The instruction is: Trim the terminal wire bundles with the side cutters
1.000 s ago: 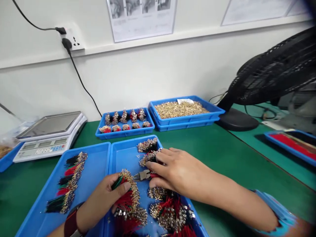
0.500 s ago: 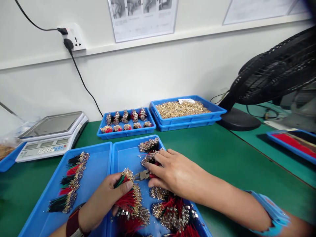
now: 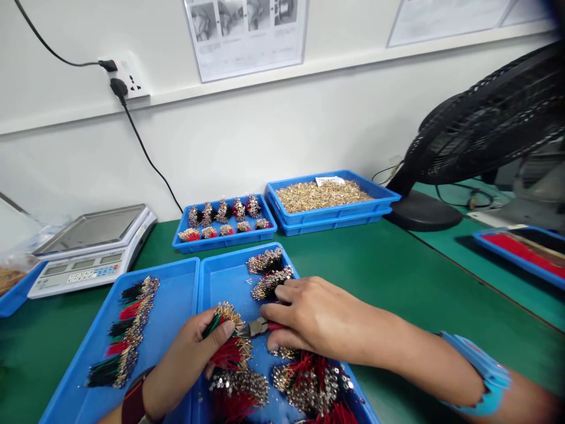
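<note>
My left hand (image 3: 185, 359) is closed round a bundle of red, green and black wires (image 3: 227, 338) with gold terminals, held over the middle blue tray (image 3: 220, 282). My right hand (image 3: 309, 318) grips small cutting pliers (image 3: 255, 327) with red handles; their jaws point left and touch the bundle's terminal end. More wire bundles (image 3: 269, 274) lie at the tray's far end and in a heap (image 3: 309, 383) at its near end under my right wrist.
A left blue tray (image 3: 172, 306) holds a row of sorted wires (image 3: 128, 330). Behind are a tray of small bundles (image 3: 223, 218), a tray of loose gold terminals (image 3: 324, 194), a weighing scale (image 3: 90, 244), and a black fan (image 3: 477, 135) at the right.
Both hands have drifted slightly toward me in the tray, still holding the bundle and the pliers; the pliers' jaws stay at the bundle's end.
</note>
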`<state>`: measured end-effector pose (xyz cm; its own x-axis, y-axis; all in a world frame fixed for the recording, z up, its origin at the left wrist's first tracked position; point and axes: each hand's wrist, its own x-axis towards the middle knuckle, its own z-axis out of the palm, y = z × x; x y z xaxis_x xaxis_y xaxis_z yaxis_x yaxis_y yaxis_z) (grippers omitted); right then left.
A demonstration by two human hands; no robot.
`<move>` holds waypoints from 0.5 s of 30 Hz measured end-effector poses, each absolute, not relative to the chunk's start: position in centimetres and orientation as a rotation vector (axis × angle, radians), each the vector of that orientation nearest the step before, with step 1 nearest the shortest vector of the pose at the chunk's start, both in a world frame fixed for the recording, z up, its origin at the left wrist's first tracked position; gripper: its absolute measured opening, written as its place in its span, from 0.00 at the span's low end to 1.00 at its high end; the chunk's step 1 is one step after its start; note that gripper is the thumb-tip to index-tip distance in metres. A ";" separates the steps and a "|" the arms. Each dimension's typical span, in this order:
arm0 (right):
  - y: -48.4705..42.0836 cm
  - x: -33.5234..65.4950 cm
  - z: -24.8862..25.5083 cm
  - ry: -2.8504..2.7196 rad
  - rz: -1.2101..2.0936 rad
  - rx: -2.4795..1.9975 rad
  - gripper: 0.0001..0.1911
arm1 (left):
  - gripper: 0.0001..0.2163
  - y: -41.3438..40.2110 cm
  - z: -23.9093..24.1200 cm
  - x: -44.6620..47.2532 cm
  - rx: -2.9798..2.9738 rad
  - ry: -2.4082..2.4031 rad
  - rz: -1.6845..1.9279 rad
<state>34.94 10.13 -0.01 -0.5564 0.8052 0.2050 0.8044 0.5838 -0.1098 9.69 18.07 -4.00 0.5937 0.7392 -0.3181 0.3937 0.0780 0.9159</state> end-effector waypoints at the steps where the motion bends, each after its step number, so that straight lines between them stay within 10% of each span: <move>1: 10.1 35.0 0.1 -2.567 0.024 -1.327 0.22 | 0.29 18.1 -4.1 9.6 1.533 0.991 0.331; 15: 10.7 35.5 -0.6 -2.552 -0.051 -1.360 0.27 | 0.26 18.4 -3.9 8.9 1.377 0.878 0.223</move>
<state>35.46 10.71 -0.55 -0.5337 0.8126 0.2340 0.8214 0.5640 -0.0853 8.93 18.44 -3.86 0.6743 0.6147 -0.4092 0.3444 0.2284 0.9106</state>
